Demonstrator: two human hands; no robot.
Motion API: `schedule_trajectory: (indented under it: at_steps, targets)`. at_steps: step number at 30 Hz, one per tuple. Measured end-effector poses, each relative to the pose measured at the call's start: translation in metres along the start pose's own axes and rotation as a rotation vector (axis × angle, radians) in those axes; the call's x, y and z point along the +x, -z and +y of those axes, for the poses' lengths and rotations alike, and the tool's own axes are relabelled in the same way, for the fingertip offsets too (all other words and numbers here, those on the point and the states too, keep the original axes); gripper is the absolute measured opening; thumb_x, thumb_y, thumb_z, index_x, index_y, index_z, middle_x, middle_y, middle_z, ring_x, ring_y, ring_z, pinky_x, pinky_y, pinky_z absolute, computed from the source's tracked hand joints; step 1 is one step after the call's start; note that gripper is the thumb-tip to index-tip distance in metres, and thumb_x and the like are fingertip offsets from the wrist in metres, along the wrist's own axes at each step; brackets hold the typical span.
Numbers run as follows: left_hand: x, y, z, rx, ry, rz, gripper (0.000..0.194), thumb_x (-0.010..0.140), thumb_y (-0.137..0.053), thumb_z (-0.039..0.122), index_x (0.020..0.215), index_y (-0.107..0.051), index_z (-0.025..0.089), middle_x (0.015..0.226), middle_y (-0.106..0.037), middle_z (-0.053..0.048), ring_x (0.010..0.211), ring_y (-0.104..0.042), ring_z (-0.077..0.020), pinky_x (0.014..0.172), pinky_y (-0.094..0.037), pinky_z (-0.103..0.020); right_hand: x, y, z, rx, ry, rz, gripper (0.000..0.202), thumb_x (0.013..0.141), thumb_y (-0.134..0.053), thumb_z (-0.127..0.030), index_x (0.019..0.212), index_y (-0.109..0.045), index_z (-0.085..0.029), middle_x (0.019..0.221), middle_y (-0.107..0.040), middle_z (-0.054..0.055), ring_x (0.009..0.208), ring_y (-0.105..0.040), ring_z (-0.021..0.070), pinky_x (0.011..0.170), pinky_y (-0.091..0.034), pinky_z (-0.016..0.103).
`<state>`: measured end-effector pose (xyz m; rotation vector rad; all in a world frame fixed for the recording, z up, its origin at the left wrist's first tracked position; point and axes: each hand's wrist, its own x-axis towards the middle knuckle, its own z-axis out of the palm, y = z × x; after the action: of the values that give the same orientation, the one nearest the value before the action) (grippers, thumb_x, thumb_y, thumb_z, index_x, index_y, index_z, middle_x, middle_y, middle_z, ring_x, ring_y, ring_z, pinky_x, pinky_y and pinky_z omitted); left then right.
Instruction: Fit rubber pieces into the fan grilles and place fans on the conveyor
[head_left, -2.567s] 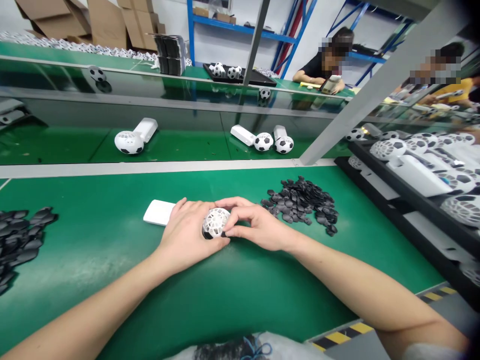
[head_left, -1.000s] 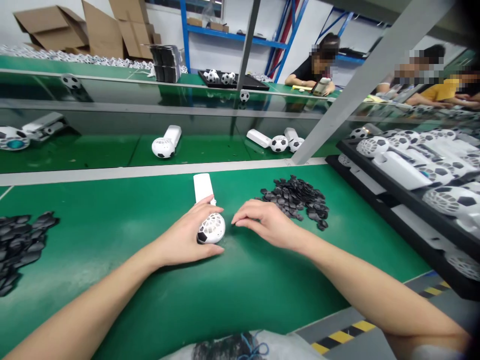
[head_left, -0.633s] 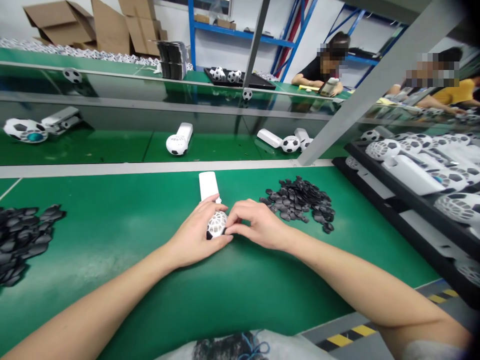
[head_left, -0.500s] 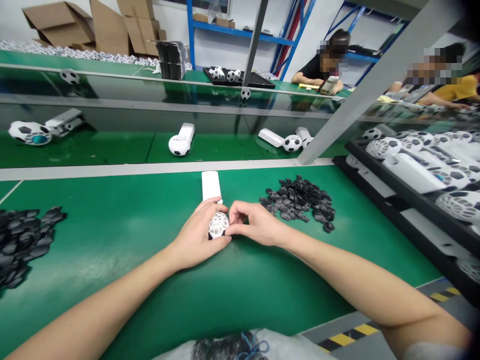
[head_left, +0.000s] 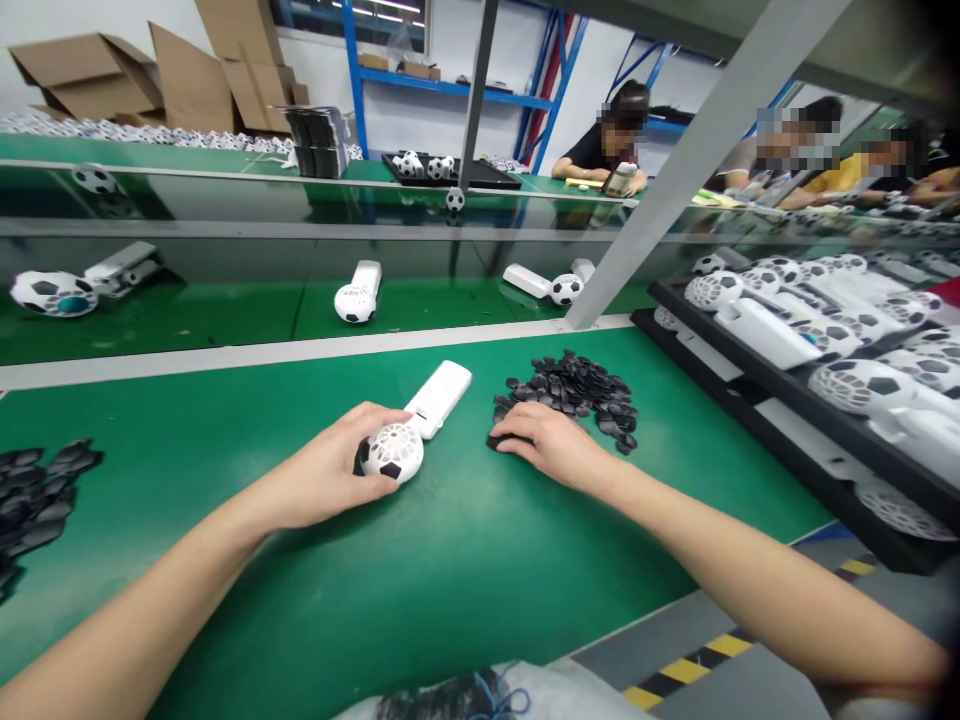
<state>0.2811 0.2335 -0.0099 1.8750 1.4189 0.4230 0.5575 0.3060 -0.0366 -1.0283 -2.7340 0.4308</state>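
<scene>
My left hand is closed round the round head of a white handheld fan, which has a football pattern and a web-like grille on top. Black patches show on the head's near side, and the white handle points away to the upper right on the green table. To the right, my right hand is at the left edge of a pile of small black patches. Its thumb and fingers are pinched on a black patch, partly hidden under the fingertips.
Another heap of black patches lies at the far left. Stacked black trays of similar fans stand on the right. Beyond the white ledge, several fans lie on a green belt. A slanted grey post rises ahead; people sit across.
My right hand has left the fan's head and moved right to the black pile. The fan has turned, its handle now slanting right, while my left hand keeps hold of the head.
</scene>
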Motion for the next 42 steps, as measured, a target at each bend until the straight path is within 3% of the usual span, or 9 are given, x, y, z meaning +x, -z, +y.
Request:
schedule_trajectory:
  at_steps: [6,11,16,20,23,27,34,39,42]
  targets:
    - [-0.001,-0.015,0.002,0.012,-0.016,0.133,0.048,0.071,-0.057,0.025,0.116,-0.041,0.025,0.117,-0.042,-0.005,0.101,-0.047,-0.0235,0.083,-0.041,-0.035,0.012,-0.008,-0.019,-0.381,0.149,-0.016,0.023,0.087,-0.041,-0.017,0.087,-0.063,-0.012,0.08,-0.06,0.01,0.075,-0.052,0.0195,0.066,-0.038,0.031]
    - [-0.001,-0.009,-0.006,-0.053,-0.005,0.146,0.047,0.069,-0.056,0.02,0.113,-0.043,0.027,0.112,-0.045,-0.001,0.091,-0.05,-0.02,0.077,-0.041,-0.031,0.028,-0.014,-0.031,-0.546,0.161,-0.008,0.025,0.086,-0.041,-0.016,0.071,-0.06,-0.011,0.072,-0.059,0.009,0.067,-0.052,0.0189,0.062,-0.031,0.032]
    - [-0.002,-0.004,-0.011,-0.091,0.051,0.167,0.048,0.067,-0.056,0.021,0.113,-0.043,0.025,0.108,-0.047,-0.002,0.079,-0.052,-0.0182,0.066,-0.042,-0.029,0.038,-0.02,-0.021,-0.436,0.141,0.099,0.022,0.087,-0.041,-0.011,0.083,-0.063,-0.012,0.085,-0.065,0.009,0.077,-0.057,0.0196,0.065,-0.034,0.032]
    - [-0.001,-0.01,-0.01,-0.097,0.04,0.188,0.048,0.066,-0.058,0.02,0.113,-0.045,0.025,0.107,-0.047,-0.003,0.083,-0.052,-0.0197,0.071,-0.043,-0.032,0.037,-0.013,-0.027,-0.182,0.213,0.255,0.019,0.087,-0.046,-0.016,0.092,-0.064,-0.014,0.091,-0.066,0.009,0.081,-0.059,0.0192,0.069,-0.041,0.031]
    - [-0.002,-0.019,-0.007,-0.07,-0.029,0.343,0.041,0.068,-0.063,0.025,0.108,-0.052,0.025,0.111,-0.045,-0.005,0.103,-0.045,-0.0248,0.087,-0.039,-0.04,0.036,-0.003,-0.047,0.122,0.19,0.267,0.017,0.086,-0.05,-0.019,0.092,-0.066,-0.018,0.087,-0.067,0.005,0.081,-0.06,0.0153,0.073,-0.046,0.027]
    - [-0.006,-0.027,0.001,-0.023,-0.128,0.58,0.009,0.075,-0.061,0.031,0.081,-0.066,0.027,0.112,-0.047,-0.003,0.114,-0.036,-0.0251,0.094,-0.033,-0.043,0.039,0.001,-0.072,0.395,0.147,0.25,0.018,0.085,-0.05,-0.021,0.093,-0.067,-0.021,0.081,-0.064,0.002,0.075,-0.059,0.012,0.07,-0.047,0.025]
    - [-0.005,-0.026,0.008,-0.069,-0.104,0.568,0.008,0.077,-0.059,0.028,0.082,-0.066,0.026,0.098,-0.055,-0.002,0.101,-0.045,-0.0225,0.089,-0.037,-0.041,0.045,-0.006,-0.081,0.472,0.227,0.332,0.021,0.086,-0.048,-0.019,0.098,-0.065,-0.022,0.084,-0.062,0.003,0.078,-0.059,0.0124,0.072,-0.048,0.026]
    - [-0.006,-0.026,0.006,-0.023,-0.096,0.521,0.009,0.076,-0.06,0.032,0.081,-0.063,0.025,0.103,-0.054,-0.002,0.104,-0.043,-0.0237,0.091,-0.037,-0.043,0.045,-0.002,-0.081,0.393,0.201,0.149,0.028,0.087,-0.043,-0.015,0.112,-0.055,-0.023,0.09,-0.058,0.005,0.082,-0.055,0.0139,0.075,-0.047,0.028]
    - [-0.009,-0.026,-0.001,0.076,0.0,0.483,0.041,0.064,-0.07,0.036,0.101,-0.055,0.025,0.118,-0.044,-0.005,0.113,-0.035,-0.0289,0.093,-0.034,-0.047,0.044,-0.002,-0.075,0.303,0.185,0.009,0.024,0.087,-0.042,-0.013,0.104,-0.057,-0.02,0.092,-0.056,0.006,0.083,-0.054,0.0146,0.075,-0.046,0.028]
